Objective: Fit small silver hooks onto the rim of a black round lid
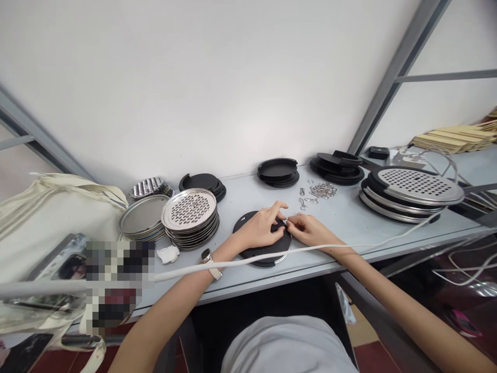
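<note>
A black round disc (248, 253) with a thin metal rim lies near the table's front edge. Across its top rests my left hand (261, 228), thumb spread and index finger lifted, the other fingers partly hidden near the disc's right side. My right hand (306, 229) pinches a small shiny metal piece (285, 221) at the disc's right edge; its shape is mostly covered by my fingers. Just beyond the right hand lies a pile of bent metal clips (323, 190), with several loose clips (303, 204) beside it.
To the left stand stacked metal grater discs (189, 210) and plain metal discs (144, 217). Black round parts (277, 171) line the wall. A stack topped by a perforated disc (419, 185) is at right. A white cable (233, 263) crosses in front, over both arms.
</note>
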A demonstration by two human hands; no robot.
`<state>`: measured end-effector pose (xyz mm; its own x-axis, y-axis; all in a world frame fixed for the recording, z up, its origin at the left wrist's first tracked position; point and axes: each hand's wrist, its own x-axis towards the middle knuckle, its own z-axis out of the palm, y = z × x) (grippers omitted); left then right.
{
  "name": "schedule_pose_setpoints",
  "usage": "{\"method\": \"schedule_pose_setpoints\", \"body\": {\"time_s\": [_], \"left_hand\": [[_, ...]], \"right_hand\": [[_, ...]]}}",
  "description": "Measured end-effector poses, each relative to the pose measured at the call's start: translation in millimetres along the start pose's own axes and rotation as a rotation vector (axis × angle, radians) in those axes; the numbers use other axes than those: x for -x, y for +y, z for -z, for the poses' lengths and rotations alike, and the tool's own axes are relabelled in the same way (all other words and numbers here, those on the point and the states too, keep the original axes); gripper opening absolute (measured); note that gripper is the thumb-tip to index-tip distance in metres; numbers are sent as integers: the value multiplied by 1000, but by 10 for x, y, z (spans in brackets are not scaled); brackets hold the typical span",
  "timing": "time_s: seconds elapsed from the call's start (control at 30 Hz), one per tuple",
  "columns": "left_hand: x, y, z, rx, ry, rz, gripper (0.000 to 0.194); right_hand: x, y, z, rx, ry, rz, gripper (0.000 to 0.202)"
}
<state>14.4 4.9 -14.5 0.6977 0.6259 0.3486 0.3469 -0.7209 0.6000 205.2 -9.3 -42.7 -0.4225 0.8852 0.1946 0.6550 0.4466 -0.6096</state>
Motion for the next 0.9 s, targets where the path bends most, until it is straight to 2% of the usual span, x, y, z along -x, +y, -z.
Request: {"method": "schedule_pose_setpoints", "body": {"time_s": [0.23,0.5,0.7,0.9], "left_hand": [[-7,-46,11,-1,10,-36,46],[14,-39,9,-11,64,17,44],[21,-17,-3,1,23,37,44],[12,-29,-16,13,-8,51,46]], "right_hand": [[12,-12,-6,25,18,19,32],[4,-46,11,1,43,-10,31],[1,-72,21,22,23,40,31],[0,-39,14,56,16,30,29]]}}
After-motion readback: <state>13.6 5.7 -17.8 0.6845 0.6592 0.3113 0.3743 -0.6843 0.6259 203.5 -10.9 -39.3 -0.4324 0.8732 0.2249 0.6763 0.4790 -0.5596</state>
